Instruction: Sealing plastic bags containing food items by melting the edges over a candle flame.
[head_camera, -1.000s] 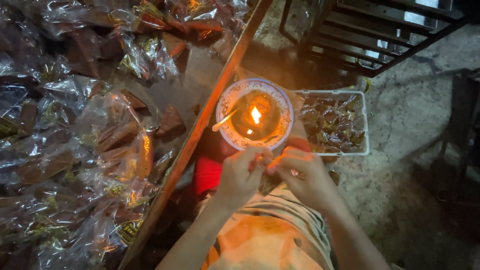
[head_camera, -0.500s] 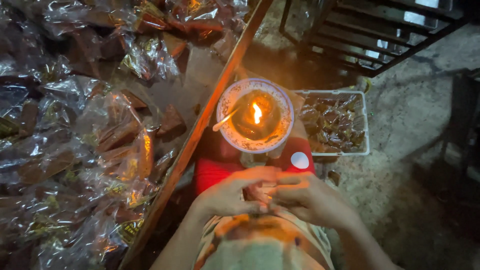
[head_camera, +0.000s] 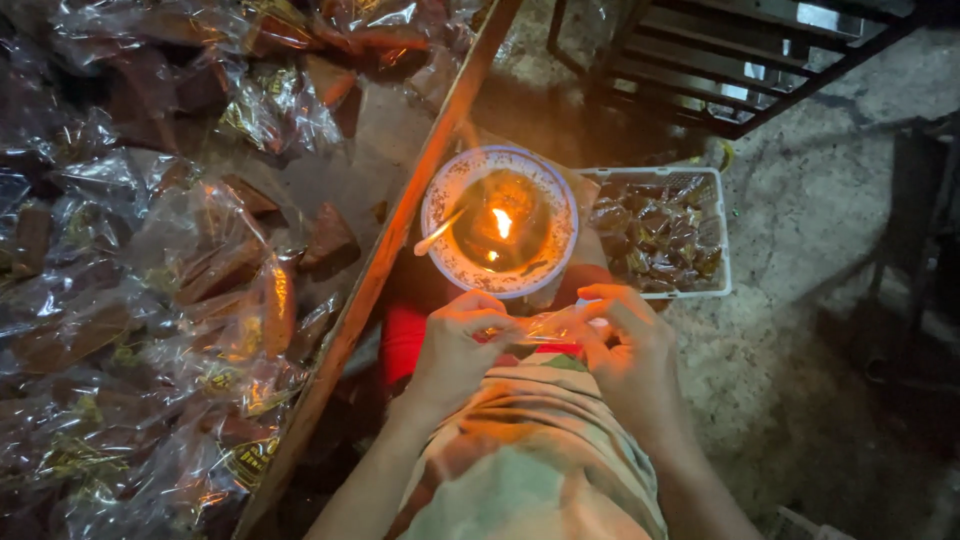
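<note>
Centre-bottom of frame: left hand (head_camera: 455, 345) and right hand (head_camera: 625, 345) both pinch a small clear plastic packet (head_camera: 545, 328) btwn thumb & fingertips, fingers closed on its ends. Packet looks light, thin, floppy, prob. slippery; best gripped at the edges. Just above sits a bowl (head_camera: 500, 222) w/ open flame, so little room upward. Wooden rail (head_camera: 400, 240) bounds left, white tray (head_camera: 660, 232) upper right.

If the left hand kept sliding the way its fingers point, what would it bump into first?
The left hand points right, along the clear plastic wrapper it pinches. It would probably meet the right hand first, which grips the wrapper's other end. The bowl with the flame sits farther up, out of that line.
</note>
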